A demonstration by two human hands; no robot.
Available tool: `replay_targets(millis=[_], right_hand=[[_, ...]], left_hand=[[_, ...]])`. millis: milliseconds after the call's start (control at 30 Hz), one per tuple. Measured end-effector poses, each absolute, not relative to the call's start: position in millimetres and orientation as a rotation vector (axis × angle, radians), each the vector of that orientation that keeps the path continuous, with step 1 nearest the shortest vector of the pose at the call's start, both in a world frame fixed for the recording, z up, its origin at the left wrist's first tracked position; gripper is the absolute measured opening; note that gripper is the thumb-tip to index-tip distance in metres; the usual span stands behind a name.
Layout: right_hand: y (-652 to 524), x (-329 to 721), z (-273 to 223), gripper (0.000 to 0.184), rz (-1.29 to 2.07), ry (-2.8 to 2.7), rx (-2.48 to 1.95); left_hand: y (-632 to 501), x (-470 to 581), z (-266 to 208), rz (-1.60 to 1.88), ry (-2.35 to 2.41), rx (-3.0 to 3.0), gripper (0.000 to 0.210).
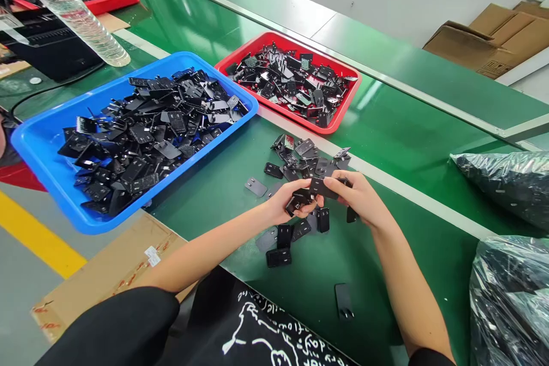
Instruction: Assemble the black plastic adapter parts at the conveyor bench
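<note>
Black plate (318, 187) held above the green table (311, 289), long axis roughly left to right between equally near hands: the right hand (357, 191) pinches its right end; the left hand (283, 201), half-curled, grips other black pieces (295, 205).

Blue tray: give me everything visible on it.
The blue tray is a shallow, open rectangle with rounded corners, a smooth rim and sloping walls; it looks like glossy plastic. It sits upright, slanted across the view, on the green table, its near left corner seeming to jut past the edge. A loose heap of black parts fills most of it, leaving blue bare mainly along the left. Neither the left hand nor the right hand touches it.
</note>
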State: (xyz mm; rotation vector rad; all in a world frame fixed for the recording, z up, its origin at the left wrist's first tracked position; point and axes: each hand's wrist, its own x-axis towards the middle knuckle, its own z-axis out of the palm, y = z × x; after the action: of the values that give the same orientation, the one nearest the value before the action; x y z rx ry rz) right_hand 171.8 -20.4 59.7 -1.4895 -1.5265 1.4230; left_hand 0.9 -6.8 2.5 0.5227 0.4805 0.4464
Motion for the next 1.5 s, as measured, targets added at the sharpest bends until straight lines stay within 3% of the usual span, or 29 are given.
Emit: replay_targets(millis=[300, 667, 1133, 1267, 1500], right_hand=[[-18, 163, 44, 0.035, 1.841, -1.077, -1.247], [-17, 177, 50, 0.027, 1.746, -1.165, -1.238], [-16, 183, 53, 0.039, 1.513, -1.448, -1.447], [-16, 183, 57, 0.035, 1.297, -1.669, -1.501], [-39, 168, 69, 0.011, 0.473, -2.172, -1.491]], left_hand=[[-6, -2, 8, 0.525, 0.441, 0.507, 0.043], [-7, -5, 15, 0.634, 0.468, 0.522, 0.03], [-5, -5, 10, 0.577, 0.453, 0.456, 0.03], [-5, -5, 7, 0.59, 0.434, 0.455, 0.027], [-2, -7, 8, 0.584, 0.381, 0.357, 0.029]])
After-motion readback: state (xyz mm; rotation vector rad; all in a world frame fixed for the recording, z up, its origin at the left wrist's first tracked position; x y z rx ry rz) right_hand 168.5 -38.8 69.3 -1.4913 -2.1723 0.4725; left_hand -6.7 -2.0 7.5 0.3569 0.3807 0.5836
